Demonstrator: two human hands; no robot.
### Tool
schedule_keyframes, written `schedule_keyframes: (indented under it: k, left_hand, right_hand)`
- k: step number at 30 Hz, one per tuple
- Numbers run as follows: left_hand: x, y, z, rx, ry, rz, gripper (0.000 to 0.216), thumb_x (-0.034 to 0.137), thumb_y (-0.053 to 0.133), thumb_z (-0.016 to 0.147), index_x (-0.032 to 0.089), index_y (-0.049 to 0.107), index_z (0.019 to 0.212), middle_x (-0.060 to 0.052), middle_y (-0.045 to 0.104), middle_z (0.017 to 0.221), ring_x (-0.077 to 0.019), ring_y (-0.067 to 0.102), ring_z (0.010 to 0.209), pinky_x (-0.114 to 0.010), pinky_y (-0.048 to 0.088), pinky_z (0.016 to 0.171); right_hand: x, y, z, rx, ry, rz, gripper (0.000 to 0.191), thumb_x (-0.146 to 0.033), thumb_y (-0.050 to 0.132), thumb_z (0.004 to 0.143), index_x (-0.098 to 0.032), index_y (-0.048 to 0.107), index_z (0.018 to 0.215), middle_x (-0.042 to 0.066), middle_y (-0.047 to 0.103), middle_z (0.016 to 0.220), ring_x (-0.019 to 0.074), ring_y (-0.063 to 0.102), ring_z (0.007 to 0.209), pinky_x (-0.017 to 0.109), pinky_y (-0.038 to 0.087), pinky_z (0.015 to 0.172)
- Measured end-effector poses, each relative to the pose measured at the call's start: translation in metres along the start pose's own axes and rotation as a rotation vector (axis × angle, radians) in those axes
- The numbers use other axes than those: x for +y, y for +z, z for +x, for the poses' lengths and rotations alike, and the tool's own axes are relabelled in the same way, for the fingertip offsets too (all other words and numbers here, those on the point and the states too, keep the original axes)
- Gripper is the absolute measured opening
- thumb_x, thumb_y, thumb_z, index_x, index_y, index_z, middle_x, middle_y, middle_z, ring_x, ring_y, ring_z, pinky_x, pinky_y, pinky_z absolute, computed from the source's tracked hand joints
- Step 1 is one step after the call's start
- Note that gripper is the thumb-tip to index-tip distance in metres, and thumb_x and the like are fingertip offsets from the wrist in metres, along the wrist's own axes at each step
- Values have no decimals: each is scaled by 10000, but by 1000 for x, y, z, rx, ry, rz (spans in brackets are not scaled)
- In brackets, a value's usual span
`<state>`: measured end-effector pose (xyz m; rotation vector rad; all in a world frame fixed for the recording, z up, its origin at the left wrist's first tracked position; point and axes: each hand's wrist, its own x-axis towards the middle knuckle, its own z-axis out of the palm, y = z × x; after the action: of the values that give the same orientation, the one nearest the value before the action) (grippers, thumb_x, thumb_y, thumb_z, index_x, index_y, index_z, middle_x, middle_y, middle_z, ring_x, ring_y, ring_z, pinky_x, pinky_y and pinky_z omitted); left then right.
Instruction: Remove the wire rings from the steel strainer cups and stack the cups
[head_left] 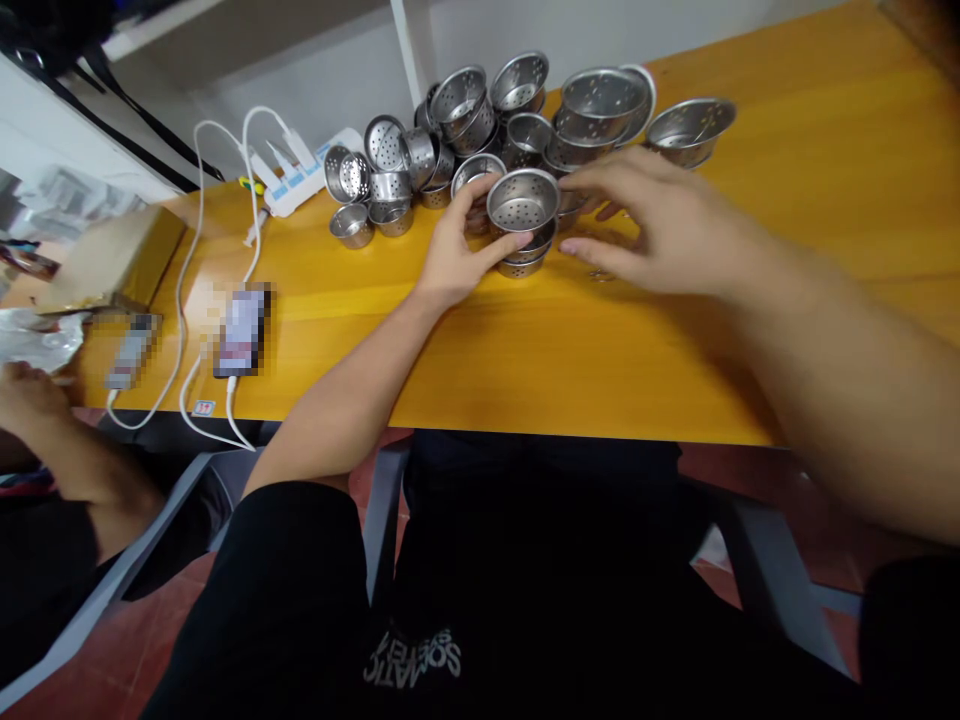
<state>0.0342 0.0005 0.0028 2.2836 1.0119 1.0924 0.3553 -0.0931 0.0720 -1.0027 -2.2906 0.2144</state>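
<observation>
A glossy yellow-brown wooden table (pixel 585 370) stands before a pale grey panel (pixel 622 30). Grey chair arms (pixel 385 510) show below its near edge, above a reddish tiled floor (pixel 139 640).

On the left of the yellow surface (pixel 570 370), two phones (pixel 241 332) with white cords (pixel 232 390) plugged in. Farther back, a white power strip (pixel 304 190). At the far left, a brown box (pixel 112 260) and a crinkly bag (pixel 41 342).

cups (pixel 523 212): silver, hole-dotted | table (pixel 600 370): orange-yellow | power strip (pixel 306 186): white, blue | box (pixel 124 255): tan, seemingly
</observation>
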Motion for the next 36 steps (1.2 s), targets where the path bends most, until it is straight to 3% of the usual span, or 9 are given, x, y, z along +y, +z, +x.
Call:
schedule_keyframes:
  k: [6,11,15,20,25,28,31,34,36]
  left_hand:
    - [5,6,-4,-54,31,63,774,650,764,1312,304,512,1957,-179,745,1858,-360,793,1742,-593,659,1472]
    - [5,4,-4,-110,37,60,725,547,773,1308,306,506,1938,-160,752,1868,-367,799,1744,-638,646,1488]
    - [4,3,-3,-140,41,16,711,563,773,1302,278,528,1905,-182,783,1819,-361,828,1703,-622,656,1479]
    - [5,-6,-6,-113,52,34,746,670,808,1251,305,595,1866,-177,750,1855,-399,782,1739,-631,654,1484]
    - [-37,-30,1,78,63,65,616,665,766,1225,438,675,1790,-93,596,2018,-404,632,1869,-624,657,1476]
    - [-85,-31,9,121,22,82,580,636,848,1160,462,759,1706,-83,543,2057,-412,487,1966,-719,537,1575]
    - [-120,-21,16,98,-16,62,559,636,971,1067,435,842,1573,-106,582,2021,-443,501,1947,-833,421,1624]
    - [-124,-15,19,95,-20,8,397,662,1034,1018,382,885,1257,-120,733,1858,-453,625,1830,-857,446,1598]
    - [-113,-17,19,95,-9,4,431,695,1055,1003,341,840,1120,-132,796,1758,-443,696,1740,-818,483,1583]
  right_hand:
    - [-1,21,3,40,-9,56,457,-648,680,1275,-507,844,1678,85,718,1876,468,664,1765,791,548,1532]
    - [-2,23,5,8,-10,67,494,-636,656,1269,-557,819,1728,16,722,1905,485,704,1729,803,560,1519]
    - [-4,32,8,-17,-18,58,529,-659,592,1297,-539,803,1768,39,776,1853,485,740,1689,842,582,1472]
    - [-6,39,9,-55,41,18,642,-770,512,1267,-677,640,1889,-34,762,1872,476,685,1735,895,544,1484]
    - [-11,29,6,-55,19,-11,722,-875,552,1220,-687,596,1915,-59,659,1979,497,613,1818,864,529,1506]
    - [-14,21,6,-4,11,-35,756,-838,655,1201,-584,641,1913,35,692,1943,532,628,1785,869,544,1493]
    - [-16,15,5,83,46,-52,675,-805,623,1233,-433,785,1772,162,788,1763,526,716,1655,843,601,1438]
    - [-18,12,3,64,96,-45,564,-781,629,1242,-449,841,1646,151,895,1496,501,810,1480,774,678,1326]
    - [-18,11,1,4,103,-24,489,-760,612,1260,-436,886,1504,124,933,1292,461,873,1277,710,727,1192]
